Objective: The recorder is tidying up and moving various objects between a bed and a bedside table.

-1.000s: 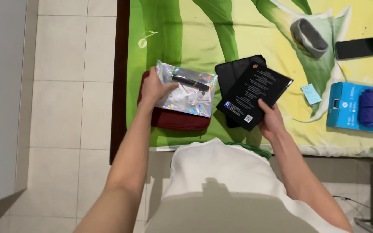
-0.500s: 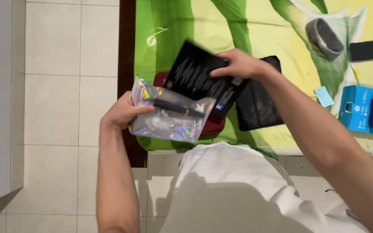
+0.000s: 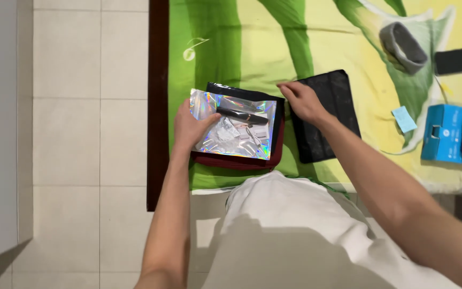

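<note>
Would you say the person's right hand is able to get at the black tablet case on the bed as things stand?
Probably yes. The right hand is empty and already rests at the left edge of the black tablet case, which lies flat on the bedsheet with nothing on top of it.

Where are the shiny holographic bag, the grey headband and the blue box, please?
holographic bag (image 3: 236,128): head view, centre of its clear front.
grey headband (image 3: 402,47): head view, on the near side of its loop.
blue box (image 3: 445,134): head view, on its blue top face.

Left hand (image 3: 188,127) on holographic pouch (image 3: 235,130)
</note>
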